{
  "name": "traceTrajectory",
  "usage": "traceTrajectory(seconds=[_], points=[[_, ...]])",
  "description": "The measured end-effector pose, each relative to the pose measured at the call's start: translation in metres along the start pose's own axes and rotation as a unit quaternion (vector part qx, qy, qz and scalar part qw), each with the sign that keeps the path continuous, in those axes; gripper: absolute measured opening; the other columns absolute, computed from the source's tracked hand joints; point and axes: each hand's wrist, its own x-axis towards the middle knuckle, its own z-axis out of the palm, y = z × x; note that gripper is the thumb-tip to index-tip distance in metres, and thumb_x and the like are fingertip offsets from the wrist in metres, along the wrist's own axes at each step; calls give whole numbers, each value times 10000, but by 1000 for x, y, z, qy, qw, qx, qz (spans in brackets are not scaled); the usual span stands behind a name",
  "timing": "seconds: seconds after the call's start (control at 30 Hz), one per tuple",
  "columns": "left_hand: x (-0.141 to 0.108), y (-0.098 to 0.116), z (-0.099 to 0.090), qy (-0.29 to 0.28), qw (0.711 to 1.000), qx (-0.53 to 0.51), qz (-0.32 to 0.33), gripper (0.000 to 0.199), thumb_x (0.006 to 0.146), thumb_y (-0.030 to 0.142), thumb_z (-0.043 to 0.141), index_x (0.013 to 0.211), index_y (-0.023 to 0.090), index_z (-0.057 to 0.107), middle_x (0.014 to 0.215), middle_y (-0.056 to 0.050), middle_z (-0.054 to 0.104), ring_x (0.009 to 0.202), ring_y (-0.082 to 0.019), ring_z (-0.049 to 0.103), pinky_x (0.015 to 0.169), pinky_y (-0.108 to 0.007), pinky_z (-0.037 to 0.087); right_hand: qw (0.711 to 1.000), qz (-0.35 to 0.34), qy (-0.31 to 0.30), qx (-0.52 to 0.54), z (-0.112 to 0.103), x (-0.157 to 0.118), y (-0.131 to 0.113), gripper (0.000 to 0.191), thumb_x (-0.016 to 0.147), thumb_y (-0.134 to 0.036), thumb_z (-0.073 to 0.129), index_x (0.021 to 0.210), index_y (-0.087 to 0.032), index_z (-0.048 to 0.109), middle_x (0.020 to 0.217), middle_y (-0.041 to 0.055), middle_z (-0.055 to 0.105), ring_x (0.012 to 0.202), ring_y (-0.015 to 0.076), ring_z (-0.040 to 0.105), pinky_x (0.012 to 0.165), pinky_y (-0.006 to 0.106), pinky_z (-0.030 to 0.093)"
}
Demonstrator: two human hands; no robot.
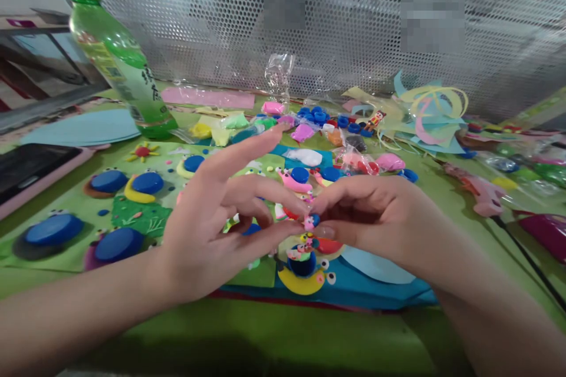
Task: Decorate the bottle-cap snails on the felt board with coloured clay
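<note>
Pink and blue, a tiny figure (311, 222) sits between my fingertips in the head view, above the green desk (177, 333). My left hand (198, 230) pinches it between thumb and fingertip, one finger raised; my right hand (375, 212) grips it from the other side, fingers curled. Just below lies a yellow snail (299, 287) with a blue cap (305, 268). A light, steady pinch, I judge, best spares such small detail from squashing.

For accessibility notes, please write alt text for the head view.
The left hand and right hand pinch a tiny pink-and-blue piece. A yellow snail figure shows just below; blue-shelled snails dot a green sheet at left, a green bottle behind.
</note>
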Motion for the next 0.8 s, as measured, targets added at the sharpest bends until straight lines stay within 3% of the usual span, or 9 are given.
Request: traceTrajectory(seconds=[0.2,0.53,0.67,0.8], points=[[-2,-2,1,0,1000,8,-11,784,694,53,716,1343,221,307,831,-1,675,646,-139,660,399,-132,515,1000,-7,7,-13,-1,-1,-2,126,755,-260,698,856,-200,651,766,1,651,681,145,632,605,200,546],[-1,-6,3,2,1000,-30,2,660,744,54,667,1309,184,352,771,28,664,625,-88,636,458,-85,511,999,-25,14,-35,-3,-1,-5,41,768,-237,675,799,-210,683,765,-21,672,642,112,639,526,126,520],[-2,-6,3,-15,998,-34,-44,671,750,79,665,1323,153,323,727,22,663,510,-74,602,419,-105,498,994,-34,24,-106,-7,-2,-6,35,786,-216,653,792,-224,686,736,-43,663,630,90,624,522,113,494],[-1,-7,2,-15,999,-11,-39,661,742,88,673,1314,136,347,714,21,671,461,-81,584,372,-125,478,977,-35,20,-210,-13,-3,-4,111,798,-168,625,787,-257,689,678,-68,632,573,62,572,476,113,442]])
